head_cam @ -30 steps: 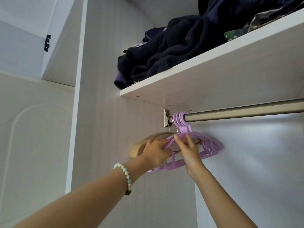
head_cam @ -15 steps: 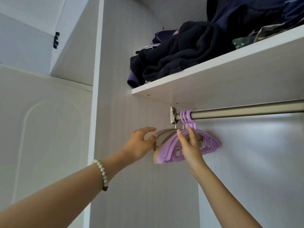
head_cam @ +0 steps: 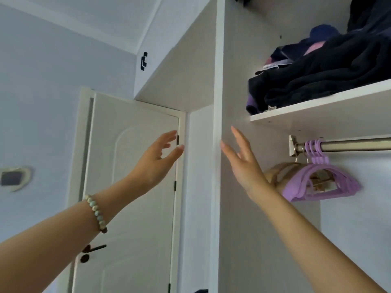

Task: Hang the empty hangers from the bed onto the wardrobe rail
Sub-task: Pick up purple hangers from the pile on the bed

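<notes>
a: purple hangers (head_cam: 321, 182) bunched at the left end of the rail (head_cam: 355, 144), hooks over it, and the rail is cut off at the right edge.
b: a tan hanger (head_cam: 277, 172) sits behind them, half hidden by the right wrist.
a: right hand (head_cam: 243, 163) and left hand (head_cam: 157, 159) are both raised, fingers spread, holding nothing, clear of the hangers.

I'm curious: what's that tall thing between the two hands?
The wardrobe's white upright edge stands between the left hand and the right hand; the head view shows it.
</notes>
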`<state>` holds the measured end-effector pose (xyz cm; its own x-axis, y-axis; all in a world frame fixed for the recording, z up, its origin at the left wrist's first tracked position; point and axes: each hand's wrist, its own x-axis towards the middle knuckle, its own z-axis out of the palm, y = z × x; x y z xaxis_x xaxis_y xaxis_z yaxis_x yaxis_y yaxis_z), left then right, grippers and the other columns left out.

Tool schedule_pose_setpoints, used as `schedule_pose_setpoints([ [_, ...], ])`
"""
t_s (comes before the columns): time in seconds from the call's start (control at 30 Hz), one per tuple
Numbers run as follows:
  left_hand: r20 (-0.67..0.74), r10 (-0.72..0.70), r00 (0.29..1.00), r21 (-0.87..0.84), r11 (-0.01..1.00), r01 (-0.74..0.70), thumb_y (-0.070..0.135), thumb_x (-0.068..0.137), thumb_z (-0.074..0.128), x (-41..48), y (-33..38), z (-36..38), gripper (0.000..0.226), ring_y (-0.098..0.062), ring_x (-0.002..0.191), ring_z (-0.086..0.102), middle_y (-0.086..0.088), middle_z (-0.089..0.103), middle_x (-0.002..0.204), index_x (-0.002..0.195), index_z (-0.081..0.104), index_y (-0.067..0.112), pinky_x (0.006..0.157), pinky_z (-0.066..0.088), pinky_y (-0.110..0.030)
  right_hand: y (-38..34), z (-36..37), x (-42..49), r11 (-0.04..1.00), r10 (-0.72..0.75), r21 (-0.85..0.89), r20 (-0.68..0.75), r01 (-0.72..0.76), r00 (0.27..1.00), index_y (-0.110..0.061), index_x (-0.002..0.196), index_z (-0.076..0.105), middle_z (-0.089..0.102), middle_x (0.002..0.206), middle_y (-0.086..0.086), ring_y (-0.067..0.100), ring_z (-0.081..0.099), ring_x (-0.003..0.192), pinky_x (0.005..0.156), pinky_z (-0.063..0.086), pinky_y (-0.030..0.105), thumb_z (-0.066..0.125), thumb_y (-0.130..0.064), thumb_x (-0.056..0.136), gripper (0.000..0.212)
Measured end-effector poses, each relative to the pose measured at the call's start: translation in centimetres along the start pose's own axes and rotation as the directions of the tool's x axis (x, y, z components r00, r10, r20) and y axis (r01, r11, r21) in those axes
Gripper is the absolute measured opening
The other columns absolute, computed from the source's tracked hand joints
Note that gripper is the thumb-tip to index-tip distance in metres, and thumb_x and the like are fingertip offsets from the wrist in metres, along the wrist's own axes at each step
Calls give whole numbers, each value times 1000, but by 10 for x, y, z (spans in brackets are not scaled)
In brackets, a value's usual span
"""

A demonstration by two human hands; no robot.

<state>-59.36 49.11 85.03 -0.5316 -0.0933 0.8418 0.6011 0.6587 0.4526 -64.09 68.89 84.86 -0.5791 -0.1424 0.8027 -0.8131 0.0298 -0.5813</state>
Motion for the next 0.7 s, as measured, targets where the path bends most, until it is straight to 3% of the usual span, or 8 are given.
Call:
schedule_pose_setpoints([
  [0.17,-48,-116,992,119,986,121,54,81,48,-45,-45,-118,68,-8,127,42,11,43,141,143,33,29,107,34,-32,-26,117,-15,997,20,67,234,-36,972,-43,146,19,10,155,-23,-2,11,141,108,15,20,48,-45,93,60],
  [0.33,-126,-273,954,243,924,296,62,75,44,-118,-94,-239,76,-4,131,37,15,39,144,143,30,33,112,29,-33,-41,254,-46,991,20,108,460,-78,888,-42,147,16,7,154,-26,-5,8,141,111,13,21,51,-47,91,66],
  [0.5,-223,-470,854,324,790,520,65,74,41,-213,-146,-351,81,-8,133,36,11,35,149,145,29,30,112,29,-33,-54,390,-105,987,47,81,668,-136,743,-39,148,15,7,154,-25,-2,8,142,112,14,24,52,-53,87,73],
  [0.6,-276,-575,771,347,688,637,67,74,41,-280,-176,-411,80,-8,134,35,13,34,149,144,28,33,112,28,-31,-55,467,-151,983,81,45,768,-180,636,-42,148,14,5,155,-25,1,8,144,116,15,32,52,-60,83,77],
  [0.7,-335,-657,675,342,583,737,67,74,41,-350,-202,-462,80,-10,135,34,9,34,149,145,28,31,111,28,-31,-54,537,-205,976,105,15,843,-219,528,-41,148,12,4,155,-25,1,7,144,115,14,32,51,-61,83,79],
])
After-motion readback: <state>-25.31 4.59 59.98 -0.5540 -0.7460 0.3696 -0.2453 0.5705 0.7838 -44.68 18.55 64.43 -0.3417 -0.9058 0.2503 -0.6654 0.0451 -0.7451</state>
